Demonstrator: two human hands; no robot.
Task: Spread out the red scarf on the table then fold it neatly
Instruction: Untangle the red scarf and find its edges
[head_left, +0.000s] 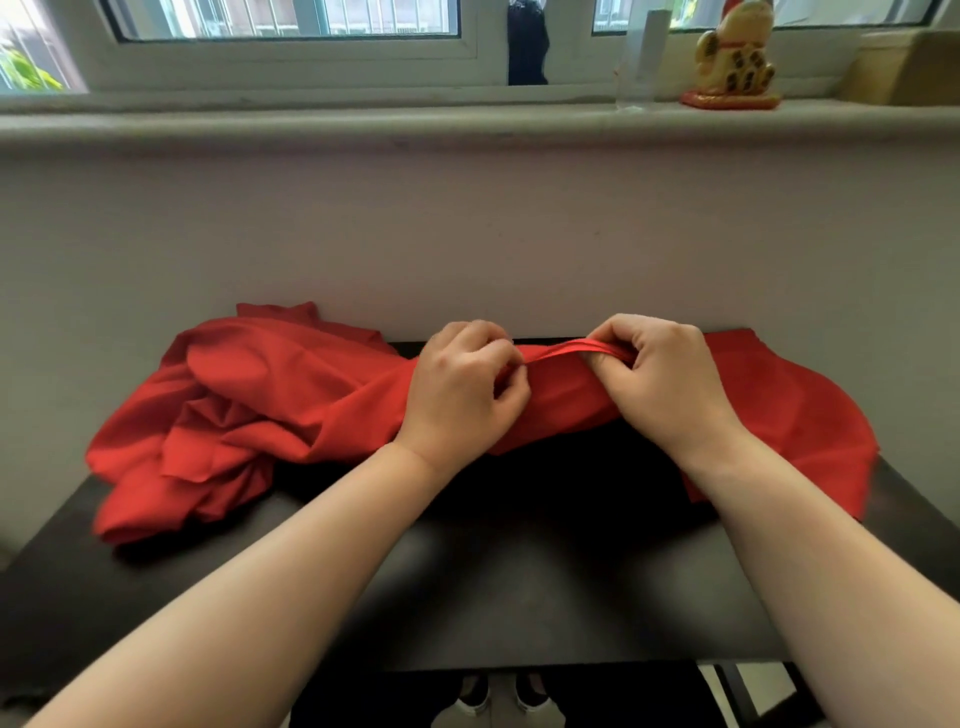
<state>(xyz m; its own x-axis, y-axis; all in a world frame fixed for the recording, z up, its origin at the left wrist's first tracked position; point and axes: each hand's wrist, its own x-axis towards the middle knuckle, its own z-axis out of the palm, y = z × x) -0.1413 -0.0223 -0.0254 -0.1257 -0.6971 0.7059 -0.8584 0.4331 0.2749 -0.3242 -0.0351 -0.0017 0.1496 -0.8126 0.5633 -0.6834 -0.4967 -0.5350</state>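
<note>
Both forearms come up from the bottom corners of the frame and meet near the middle, over a dark table (519, 597). The left hand (462, 384) has its fingers curled in and is pinching the top edge of the red scarf (270, 395). The right hand (660, 374) is just beside it, fingers hooked round that same edge, and you can see a thin band of hem pulled tight between the two. So both hands are closed on fabric, neither one lying flat.

As for the scarf, it sits on the far part of the table, right up against the pale wall. Definitely not spread out yet: left of centre it's a big crumpled heap full of folds, with one bit riding up the wall. Right of the hands, a smoother stretch runs out to the table's right edge.

Bottom centre, below the near table edge, a pair of shoes (498, 696) peeks in. Along the top runs a windowsill (311, 122), with a gold lucky cat figurine (735, 57) at upper right, a clear glass (641, 62) just left of it, and a cardboard box (904, 67) at the far right.
</note>
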